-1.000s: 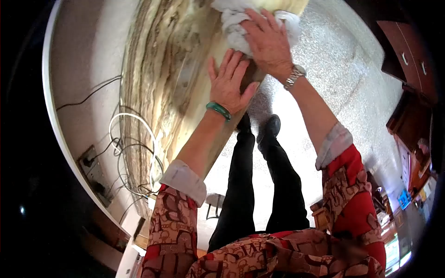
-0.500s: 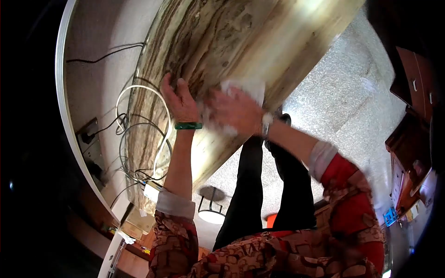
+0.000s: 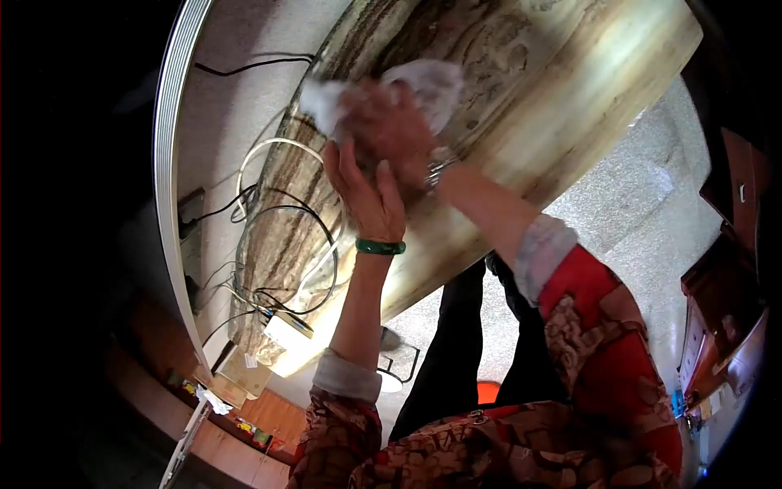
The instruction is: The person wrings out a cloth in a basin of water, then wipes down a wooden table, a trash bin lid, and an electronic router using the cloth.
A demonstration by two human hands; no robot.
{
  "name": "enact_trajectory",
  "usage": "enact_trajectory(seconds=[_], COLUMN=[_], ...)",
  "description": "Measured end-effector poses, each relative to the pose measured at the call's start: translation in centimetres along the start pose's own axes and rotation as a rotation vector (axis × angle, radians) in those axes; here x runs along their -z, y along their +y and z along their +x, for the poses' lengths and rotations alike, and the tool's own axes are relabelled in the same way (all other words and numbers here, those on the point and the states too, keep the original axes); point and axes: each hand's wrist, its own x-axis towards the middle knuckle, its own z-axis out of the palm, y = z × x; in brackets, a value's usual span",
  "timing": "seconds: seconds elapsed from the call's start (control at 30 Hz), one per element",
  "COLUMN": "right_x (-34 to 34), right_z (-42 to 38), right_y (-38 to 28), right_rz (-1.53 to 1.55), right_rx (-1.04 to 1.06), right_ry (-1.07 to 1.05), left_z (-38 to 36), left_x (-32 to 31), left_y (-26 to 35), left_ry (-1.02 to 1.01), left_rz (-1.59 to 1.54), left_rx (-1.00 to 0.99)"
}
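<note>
My right hand (image 3: 391,130) presses a white cloth (image 3: 432,85) against the brown, marbled tabletop (image 3: 505,122); the cloth spreads out on both sides of the fingers, which are somewhat blurred. Just below it, my left hand (image 3: 371,196), with a green bangle at the wrist, is raised over the table with its fingers apart and nothing in it. A metal watch (image 3: 440,167) is on my right wrist.
Looped black and white cables (image 3: 285,208) lie on the left part of the table, by a white box (image 3: 287,332). A cardboard box (image 3: 244,371) stands at the lower left. Below are a stool (image 3: 391,381) and something orange (image 3: 488,392). Reddish-brown cabinets (image 3: 721,273) stand at the right.
My right hand and the cloth have moved up and left across the tabletop. My left hand remains open, now just below the right one. The view has shifted, with the table further right.
</note>
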Motion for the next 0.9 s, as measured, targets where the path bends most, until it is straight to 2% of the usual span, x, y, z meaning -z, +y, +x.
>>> enact_trajectory(seconds=[0.1,0.13,0.17,0.27,0.37,0.5,0.57,0.6,0.67,0.77,0.83,0.9], right_x=[-1.0,-0.6,0.0,1.6,5.1,9.6,10.4,10.4,10.4,10.5,9.2,10.4], right_z=[2.6,2.7,3.2,5.4,5.9,4.3,2.8,2.2,1.1,-1.3,-2.6,-1.8], right_y=[-1.7,-0.6,0.4,6.0,12.5,18.7,19.6,19.3,18.0,15.9,16.3,18.3], right_rz=[0.178,0.136,0.132,0.024,-0.068,-0.173,-0.23,-0.258,-0.277,-0.146,0.049,0.056], right_rx=[0.064,0.079,0.076,-0.114,-0.297,-0.433,-0.455,-0.446,-0.409,-0.349,-0.073,-0.08], right_ry=[-0.047,-0.153,-0.154,-0.077,0.024,0.104,0.135,0.142,0.115,-0.008,0.122,0.065], left_z=[-0.2,-0.3,-0.2,0.3,1.2,2.2,3.1,4.1,6.4,9.7,11.9,13.4], left_x=[1.0,1.0,1.0,0.5,-0.2,-1.5,-3.2,-3.7,-6.0,-9.3,-11.1,-12.9], left_y=[-0.4,-0.3,-0.4,-1.1,-1.5,0.1,1.2,2.7,4.2,6.5,7.2,7.6], left_ry=[-0.024,-0.039,-0.041,-0.071,-0.047,-0.109,-0.108,-0.131,-0.096,-0.065,-0.002,0.023], left_rz=[-0.086,-0.059,-0.063,0.02,-0.006,0.034,0.072,0.154,0.094,0.076,-0.064,-0.047], left_rx=[0.024,0.063,0.062,-0.006,0.042,0.04,-0.041,-0.069,-0.081,-0.038,-0.007,0.016])
